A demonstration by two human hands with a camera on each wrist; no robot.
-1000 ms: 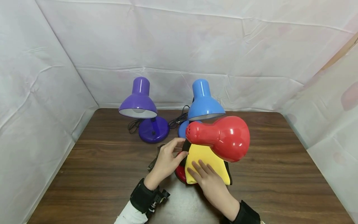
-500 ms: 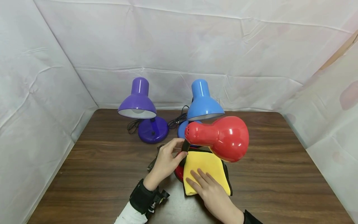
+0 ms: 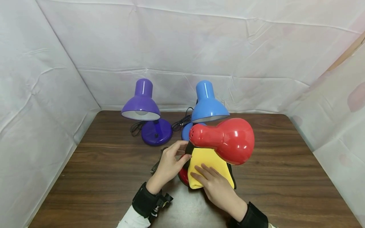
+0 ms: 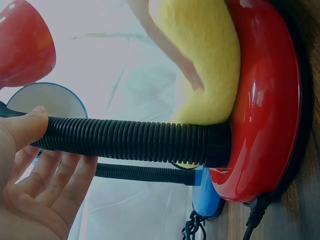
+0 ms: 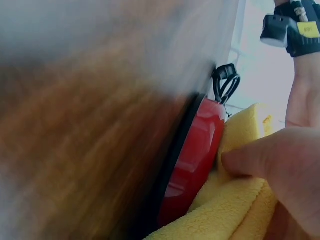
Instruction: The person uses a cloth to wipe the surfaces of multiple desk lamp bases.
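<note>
The red lamp stands on the wooden table, at the near middle of the top, and serves as the reference for all that follows. Its round red base sits flat on the wood; a black ribbed neck rises from the base and carries the red shade, which is tipped over on its side above the base. A folded yellow cloth lies on top of the base, under the shade.

The right hand rests on the cloth with fingers laid out straight and flat, pressing it against the base; the right wrist view shows the thumb bearing on the cloth edge. The left hand is just left of the lamp, fingers curled about the black neck below the shade, thumb on top of it in the left wrist view. Both wrists wear black bands.

Behind the lamp, touching or nearly touching its shade in the head view, stands a blue lamp. Behind and to the left, well apart, stands a purple lamp. Black cords lie on the wood between these two.

The table is dark brown with visible grain. Creased white sheeting closes it in at the back and on both sides.
</note>
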